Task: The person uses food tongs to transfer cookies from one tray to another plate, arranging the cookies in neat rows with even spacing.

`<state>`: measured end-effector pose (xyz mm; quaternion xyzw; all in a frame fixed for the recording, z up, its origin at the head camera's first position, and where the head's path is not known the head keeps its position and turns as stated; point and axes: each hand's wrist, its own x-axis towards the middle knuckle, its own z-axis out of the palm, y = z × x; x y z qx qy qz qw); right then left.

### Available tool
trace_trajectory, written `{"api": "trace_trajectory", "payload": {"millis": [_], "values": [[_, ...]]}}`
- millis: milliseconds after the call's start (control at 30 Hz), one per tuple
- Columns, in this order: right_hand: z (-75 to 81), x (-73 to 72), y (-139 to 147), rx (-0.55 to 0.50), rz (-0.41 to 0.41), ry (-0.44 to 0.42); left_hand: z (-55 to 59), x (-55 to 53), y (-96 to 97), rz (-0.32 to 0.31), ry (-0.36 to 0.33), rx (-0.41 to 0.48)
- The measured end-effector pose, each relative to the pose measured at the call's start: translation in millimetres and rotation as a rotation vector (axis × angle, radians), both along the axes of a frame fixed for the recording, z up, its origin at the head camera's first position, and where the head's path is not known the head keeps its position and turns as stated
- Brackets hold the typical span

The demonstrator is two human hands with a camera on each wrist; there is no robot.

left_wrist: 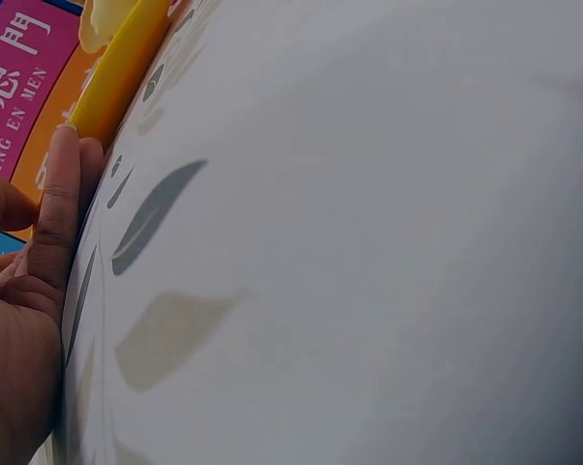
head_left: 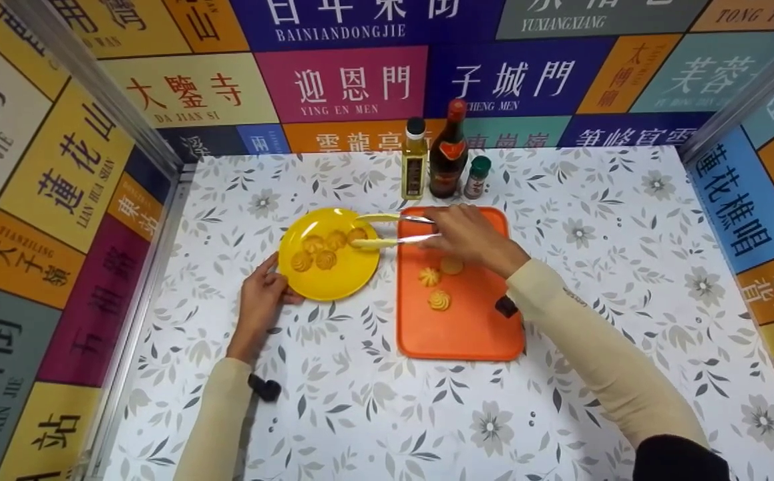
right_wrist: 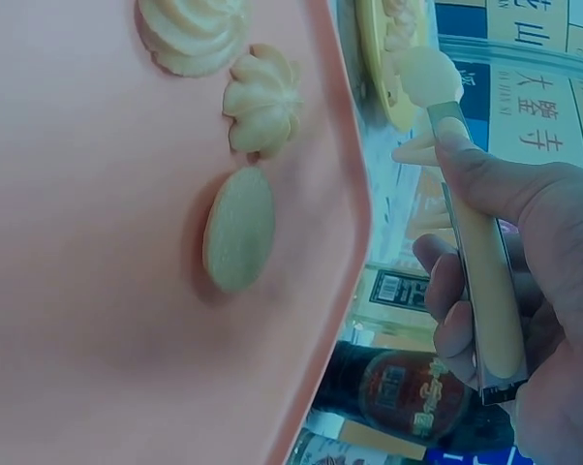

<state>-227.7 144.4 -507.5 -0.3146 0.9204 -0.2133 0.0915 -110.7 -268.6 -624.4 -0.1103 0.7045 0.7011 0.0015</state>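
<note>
My left hand (head_left: 265, 290) rests at the left rim of a yellow plate (head_left: 326, 286), its fingers extended against the edge; in the left wrist view a fingertip meets the plate's side (left_wrist: 117, 77). Several swirled cookies (head_left: 326, 260) lie on the plate. My right hand (head_left: 467, 234) grips a pair of tongs (head_left: 387, 242) with metal arms and cream tips. The tips reach over the plate's right side, spread on either side of the rightmost cookie (head_left: 358, 234). Below that hand, three cookies sit on an orange tray (head_left: 460, 334), one lying flat side up (right_wrist: 238, 230).
Behind the tray stand an oil bottle (head_left: 414, 164) with a black cap, a dark red-capped bottle (head_left: 449, 157) and a small green-capped jar (head_left: 477, 179). A floral cloth (head_left: 333, 401) covers the table, and printed panels (head_left: 360, 83) rise along its back and sides.
</note>
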Motion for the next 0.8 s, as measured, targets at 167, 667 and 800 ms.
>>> {"api": "trace_trajectory", "payload": {"millis": [167,667,800], "values": [[1.9,4.7,9,-0.036,-0.034,0.007,0.3,-0.6,1.2,0.02,-0.008,0.025],[-7.4,26.3,57,-0.151,-0.147,0.102,3.1,1.0,0.8,0.011,-0.004,-0.005],[-11.8,33.2,68,-0.161,-0.204,0.094,0.9,0.2,0.3,0.01,0.002,0.002]]}}
